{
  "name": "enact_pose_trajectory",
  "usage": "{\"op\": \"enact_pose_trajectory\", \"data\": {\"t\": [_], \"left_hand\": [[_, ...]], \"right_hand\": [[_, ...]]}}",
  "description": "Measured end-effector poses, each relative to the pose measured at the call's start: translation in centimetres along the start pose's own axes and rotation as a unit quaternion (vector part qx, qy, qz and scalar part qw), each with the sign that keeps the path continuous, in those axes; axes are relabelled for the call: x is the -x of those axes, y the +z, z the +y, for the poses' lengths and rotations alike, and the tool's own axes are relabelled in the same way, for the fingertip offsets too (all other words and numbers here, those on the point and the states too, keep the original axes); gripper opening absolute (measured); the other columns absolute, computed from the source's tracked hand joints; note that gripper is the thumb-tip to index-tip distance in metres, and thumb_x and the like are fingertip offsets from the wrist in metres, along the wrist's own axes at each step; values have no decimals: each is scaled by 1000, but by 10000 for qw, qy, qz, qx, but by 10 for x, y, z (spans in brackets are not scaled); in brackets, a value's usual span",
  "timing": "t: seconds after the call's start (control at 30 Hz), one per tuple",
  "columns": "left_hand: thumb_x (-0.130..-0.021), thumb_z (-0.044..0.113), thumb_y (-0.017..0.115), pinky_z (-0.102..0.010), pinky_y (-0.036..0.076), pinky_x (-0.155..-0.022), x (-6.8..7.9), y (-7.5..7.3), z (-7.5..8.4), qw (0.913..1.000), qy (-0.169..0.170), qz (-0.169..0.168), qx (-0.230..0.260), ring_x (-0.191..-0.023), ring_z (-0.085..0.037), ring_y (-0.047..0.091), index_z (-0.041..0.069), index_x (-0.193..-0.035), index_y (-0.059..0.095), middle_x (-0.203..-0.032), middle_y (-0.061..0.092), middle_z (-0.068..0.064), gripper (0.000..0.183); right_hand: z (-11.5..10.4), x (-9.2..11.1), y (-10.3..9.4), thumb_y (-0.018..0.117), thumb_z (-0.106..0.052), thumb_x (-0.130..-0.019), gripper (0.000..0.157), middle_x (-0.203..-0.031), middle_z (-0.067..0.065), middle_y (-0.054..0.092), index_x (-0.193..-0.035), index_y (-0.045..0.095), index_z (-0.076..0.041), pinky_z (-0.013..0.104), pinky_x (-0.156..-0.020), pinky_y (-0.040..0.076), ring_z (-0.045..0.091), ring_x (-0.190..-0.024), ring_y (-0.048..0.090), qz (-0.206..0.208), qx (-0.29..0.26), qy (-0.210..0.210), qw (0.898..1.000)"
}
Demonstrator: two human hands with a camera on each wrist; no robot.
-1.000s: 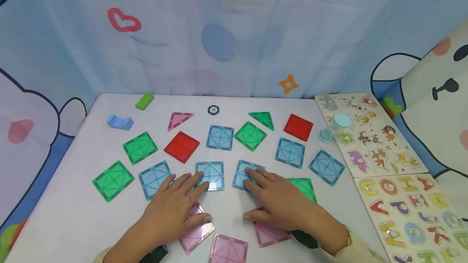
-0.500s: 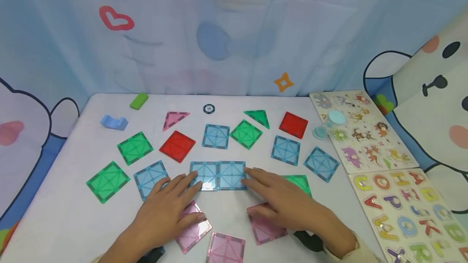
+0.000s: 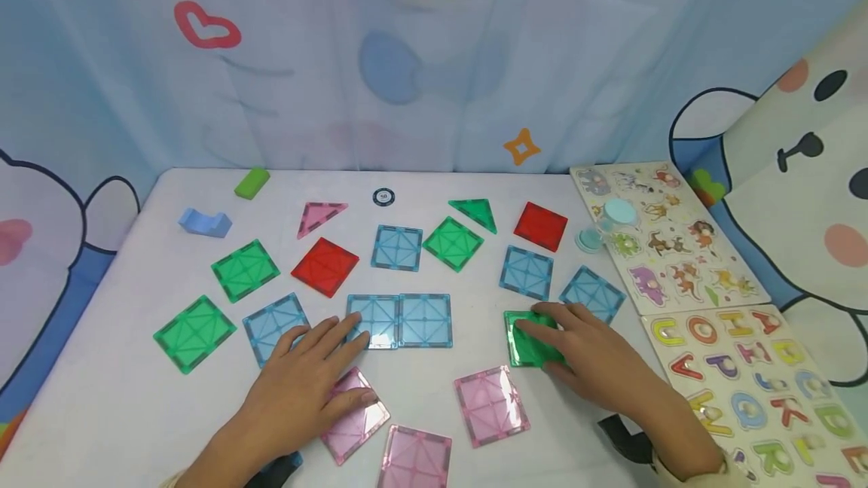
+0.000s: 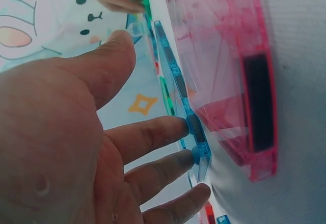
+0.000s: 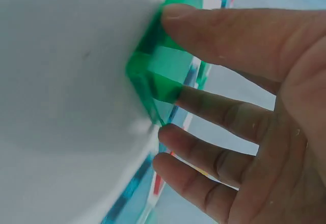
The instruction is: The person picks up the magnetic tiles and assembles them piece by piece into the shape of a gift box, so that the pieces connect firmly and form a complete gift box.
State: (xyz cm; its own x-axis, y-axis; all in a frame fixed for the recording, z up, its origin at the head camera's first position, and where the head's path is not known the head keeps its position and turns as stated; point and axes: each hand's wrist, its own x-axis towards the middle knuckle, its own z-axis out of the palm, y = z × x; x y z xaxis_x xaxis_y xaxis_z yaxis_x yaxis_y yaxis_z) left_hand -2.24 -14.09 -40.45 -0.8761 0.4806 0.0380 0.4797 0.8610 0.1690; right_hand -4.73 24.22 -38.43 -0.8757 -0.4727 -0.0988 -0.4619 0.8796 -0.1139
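Observation:
My left hand (image 3: 298,379) is spread, its fingertips touching the left end of two clear blue square magnetic tiles lying edge to edge. The left one of the pair (image 3: 383,322) is partly covered; the right one (image 3: 426,321) shows whole. The left thumb hovers over a pink square tile (image 3: 349,424). On the right, my right hand (image 3: 597,352) holds a green square magnetic tile (image 3: 522,349) between thumb and fingers, the thumb at its near edge. The right wrist view shows this green tile (image 5: 163,86) close to the white tabletop.
Pink tiles (image 3: 491,407) lie nearest the body. Red (image 3: 540,226), green (image 3: 246,269) and blue tiles are scattered behind the hands. Two peg-puzzle boards, one with animals (image 3: 667,239) and one with letters (image 3: 753,375), line the right side. A curtain (image 3: 434,59) hangs behind the table.
My right hand slid a blue tile left against the other blue tile, then left it and moved right to the green tile, now turned straighter. My left hand stayed by the blue tile.

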Motion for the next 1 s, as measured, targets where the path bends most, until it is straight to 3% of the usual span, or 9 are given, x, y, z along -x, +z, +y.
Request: {"op": "enact_pose_trajectory", "data": {"t": [0.2, 0.43, 0.6, 0.7, 0.8, 0.9, 1.0], "left_hand": [[-82, 68, 52, -55, 26, -103, 0, 1, 0, 10000, -5, 57, -5, -133, -28, 37, 26, -138, 49, -150, 36, 0, 71], [-81, 67, 54, -55, 27, -101, 1, -1, 1, 10000, -65, 57, -38, -132, -28, 37, 27, -138, 50, -149, 37, 0, 70], [-81, 68, 54, -57, 28, -101, 1, -4, 0, 9999, -121, 0, -75, -133, -29, 36, 28, -137, 50, -149, 38, 0, 70], [-81, 68, 53, -57, 27, -101, 1, -4, -1, 9999, -118, -29, -66, -134, -29, 35, 28, -138, 50, -149, 37, 2, 69], [-82, 68, 52, -57, 25, -102, 1, -5, -4, 9999, -153, -58, -51, -135, -29, 34, 28, -138, 50, -149, 37, 3, 69], [-82, 69, 50, -57, 25, -102, 3, -5, -5, 9998, -182, -109, -58, -135, -29, 32, 30, -138, 49, -150, 36, 4, 68], [-83, 70, 48, -58, 25, -102, 3, -4, -6, 9997, -186, -138, -27, -136, -29, 31, 30, -138, 49, -151, 34, 4, 68]], "right_hand": [[-18, -29, 5, 78, -33, -76, 64, -132, 7, 51, -135, 53, -30, 41, -85, 50, 27, -113, 46, 212, 261, -261, 9991], [-41, -49, 13, 71, -41, -82, 63, -138, 5, 45, -139, 47, -31, 46, -92, 47, 31, -121, 42, 330, 202, -553, 9977], [-44, -31, 9, 71, -52, -77, 69, -138, 0, 44, -138, 47, -33, 46, -95, 44, 24, -125, 39, 350, -217, -765, 9962], [-49, -12, 8, 70, -60, -74, 70, -135, -7, 45, -136, 47, -38, 43, -93, 46, 16, -123, 38, 43, -719, -1195, 9902], [-56, 6, 12, 71, -56, -75, 65, -135, -11, 45, -134, 47, -42, 43, -93, 45, 13, -122, 38, -300, -990, -1559, 9823], [-57, 19, 14, 75, -47, -76, 61, -133, -12, 45, -131, 49, -45, 42, -92, 46, 13, -121, 39, -495, -856, -1456, 9844], [-46, 29, 12, 78, -42, -74, 59, -132, -12, 47, -128, 52, -46, 42, -91, 47, 13, -119, 41, -514, -570, -913, 9929]]}}
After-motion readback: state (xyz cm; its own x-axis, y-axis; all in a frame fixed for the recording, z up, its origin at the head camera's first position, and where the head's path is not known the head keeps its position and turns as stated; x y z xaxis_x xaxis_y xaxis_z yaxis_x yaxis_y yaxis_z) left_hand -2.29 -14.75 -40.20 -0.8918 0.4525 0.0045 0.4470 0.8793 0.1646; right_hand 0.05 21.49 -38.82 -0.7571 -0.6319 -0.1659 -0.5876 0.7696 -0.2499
